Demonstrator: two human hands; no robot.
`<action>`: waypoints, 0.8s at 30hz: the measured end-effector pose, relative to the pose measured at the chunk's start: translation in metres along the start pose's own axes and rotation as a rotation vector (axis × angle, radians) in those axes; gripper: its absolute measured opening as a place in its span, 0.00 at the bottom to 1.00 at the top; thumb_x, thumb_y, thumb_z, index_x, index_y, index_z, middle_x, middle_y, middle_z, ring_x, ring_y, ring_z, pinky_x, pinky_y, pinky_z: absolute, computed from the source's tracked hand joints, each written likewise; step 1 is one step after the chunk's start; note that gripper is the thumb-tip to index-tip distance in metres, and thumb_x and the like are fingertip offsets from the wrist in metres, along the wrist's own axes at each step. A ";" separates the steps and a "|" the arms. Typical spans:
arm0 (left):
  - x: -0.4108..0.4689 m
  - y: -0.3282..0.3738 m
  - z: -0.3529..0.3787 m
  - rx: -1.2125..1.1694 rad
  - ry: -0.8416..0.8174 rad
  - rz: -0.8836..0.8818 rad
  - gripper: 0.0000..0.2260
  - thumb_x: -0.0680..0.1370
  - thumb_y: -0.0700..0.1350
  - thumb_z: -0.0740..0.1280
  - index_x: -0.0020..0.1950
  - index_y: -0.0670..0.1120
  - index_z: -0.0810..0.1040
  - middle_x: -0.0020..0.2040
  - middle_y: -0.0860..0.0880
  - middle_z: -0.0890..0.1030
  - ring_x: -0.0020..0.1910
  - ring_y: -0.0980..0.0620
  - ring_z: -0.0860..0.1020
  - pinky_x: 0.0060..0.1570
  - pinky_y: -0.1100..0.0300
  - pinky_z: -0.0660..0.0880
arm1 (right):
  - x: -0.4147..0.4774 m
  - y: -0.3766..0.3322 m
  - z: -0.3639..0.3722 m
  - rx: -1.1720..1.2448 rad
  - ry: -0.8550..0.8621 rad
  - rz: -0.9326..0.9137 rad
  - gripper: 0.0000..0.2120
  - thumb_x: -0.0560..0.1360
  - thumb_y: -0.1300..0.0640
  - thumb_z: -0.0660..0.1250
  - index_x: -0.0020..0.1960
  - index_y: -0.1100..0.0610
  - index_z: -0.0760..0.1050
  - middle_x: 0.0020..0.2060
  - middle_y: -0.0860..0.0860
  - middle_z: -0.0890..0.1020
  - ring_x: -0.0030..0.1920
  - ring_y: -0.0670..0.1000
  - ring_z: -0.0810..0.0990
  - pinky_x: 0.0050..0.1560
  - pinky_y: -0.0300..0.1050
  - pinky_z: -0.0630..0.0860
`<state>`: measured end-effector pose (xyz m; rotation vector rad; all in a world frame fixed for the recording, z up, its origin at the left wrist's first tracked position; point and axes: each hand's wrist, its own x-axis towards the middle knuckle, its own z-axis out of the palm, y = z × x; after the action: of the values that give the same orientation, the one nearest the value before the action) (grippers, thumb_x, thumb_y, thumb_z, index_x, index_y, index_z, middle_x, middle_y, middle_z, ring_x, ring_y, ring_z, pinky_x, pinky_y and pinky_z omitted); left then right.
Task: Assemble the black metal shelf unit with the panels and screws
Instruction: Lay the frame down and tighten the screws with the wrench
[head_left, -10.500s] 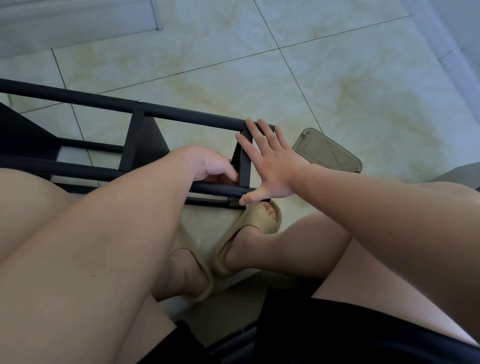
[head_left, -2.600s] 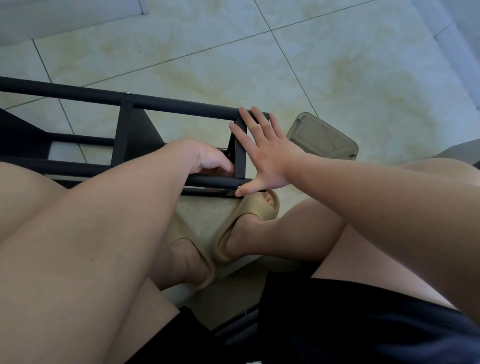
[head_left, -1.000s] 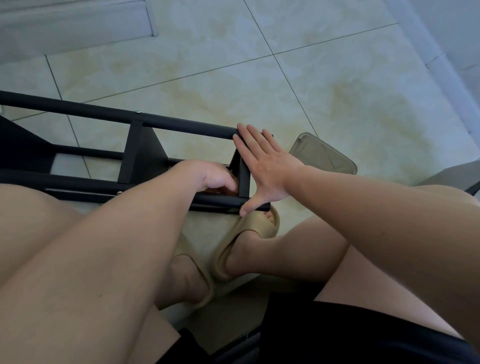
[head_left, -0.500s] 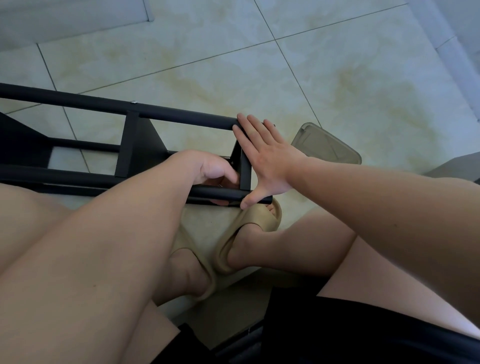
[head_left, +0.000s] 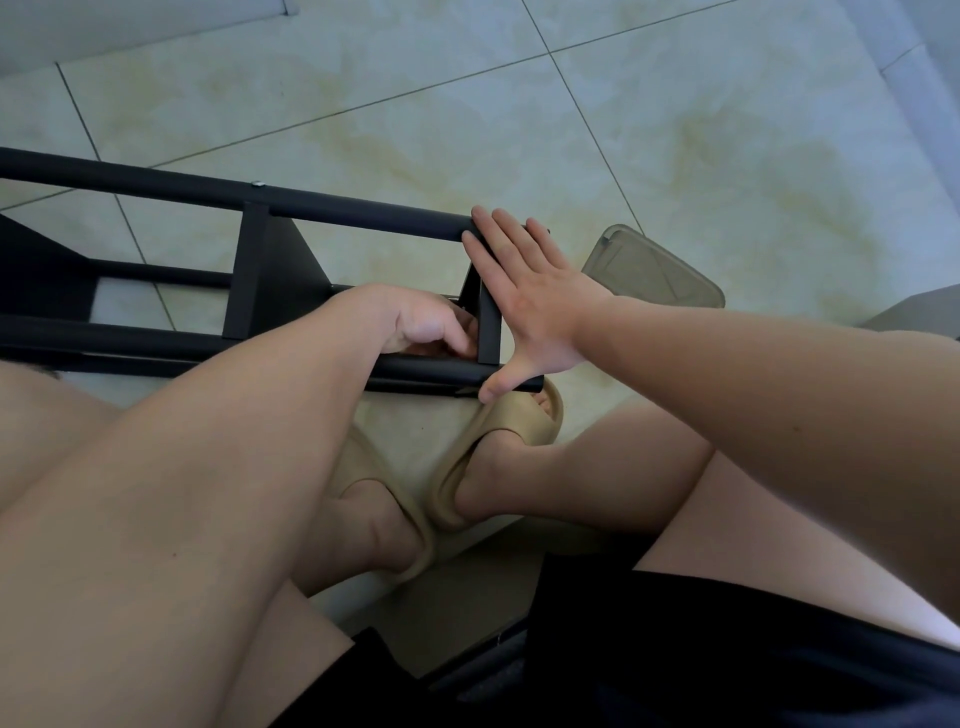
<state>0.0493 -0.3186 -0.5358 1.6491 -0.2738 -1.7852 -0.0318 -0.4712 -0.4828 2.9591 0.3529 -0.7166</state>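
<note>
1. the black metal tube shelf frame (head_left: 358, 215) lies on its side on the pale tiled floor (head_left: 727, 130), reaching from 9 o'clock in to the middle of the view.
2. the right hand (head_left: 535, 312) lies flat against the frame's short black end panel (head_left: 488, 332). its grip is spread, with straight fingers up on the far tube and the thumb on the near tube's end.
3. the left hand (head_left: 410, 322) sits inside the frame, at 9 o'clock of that panel, fingers curled. whether its grip pinches anything i cannot tell.
4. a translucent brownish plastic lid (head_left: 654, 275) lies at 2 o'clock of the right hand.
5. beige rubber slippers (head_left: 498, 441) sit at 6 o'clock of the frame's end.
</note>
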 end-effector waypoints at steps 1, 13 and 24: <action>0.001 0.000 0.000 -0.004 0.001 -0.002 0.17 0.79 0.32 0.62 0.68 0.35 0.74 0.63 0.34 0.78 0.57 0.41 0.78 0.66 0.46 0.72 | 0.000 0.000 0.000 -0.003 0.001 0.001 0.76 0.53 0.13 0.53 0.81 0.63 0.33 0.80 0.62 0.34 0.80 0.62 0.33 0.79 0.60 0.36; -0.001 0.004 0.002 0.075 0.054 -0.064 0.10 0.77 0.37 0.66 0.56 0.39 0.82 0.48 0.41 0.83 0.46 0.42 0.80 0.54 0.50 0.76 | -0.001 0.000 -0.002 -0.011 -0.014 0.005 0.76 0.54 0.13 0.54 0.80 0.63 0.32 0.79 0.62 0.33 0.80 0.62 0.33 0.79 0.61 0.38; -0.004 0.002 0.002 0.052 0.063 -0.030 0.15 0.76 0.32 0.63 0.62 0.37 0.79 0.50 0.38 0.81 0.47 0.42 0.80 0.50 0.53 0.77 | -0.001 -0.003 0.000 0.004 0.001 0.006 0.76 0.53 0.13 0.54 0.81 0.62 0.33 0.80 0.62 0.34 0.80 0.62 0.33 0.79 0.60 0.36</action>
<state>0.0478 -0.3188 -0.5309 1.7507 -0.2707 -1.7583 -0.0335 -0.4680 -0.4828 2.9632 0.3433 -0.7169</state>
